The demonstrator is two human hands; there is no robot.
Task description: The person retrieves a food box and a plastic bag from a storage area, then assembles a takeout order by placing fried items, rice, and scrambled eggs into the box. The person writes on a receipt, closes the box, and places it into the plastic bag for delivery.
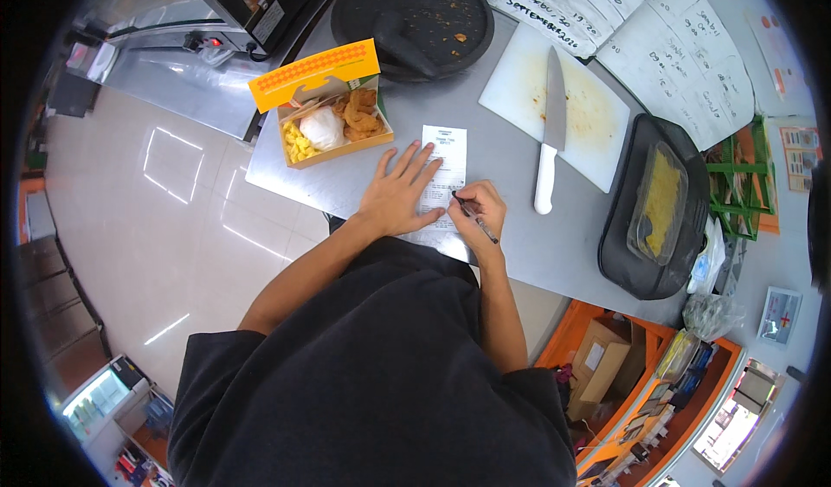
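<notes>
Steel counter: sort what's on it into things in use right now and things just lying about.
In use:
- paper slip, pinned flat by the left hand
- pen, in the right hand, tip on the slip

Lying about:
- open food box
- knife on the white cutting board
- black round pan
- black tray holding a clear container
</notes>
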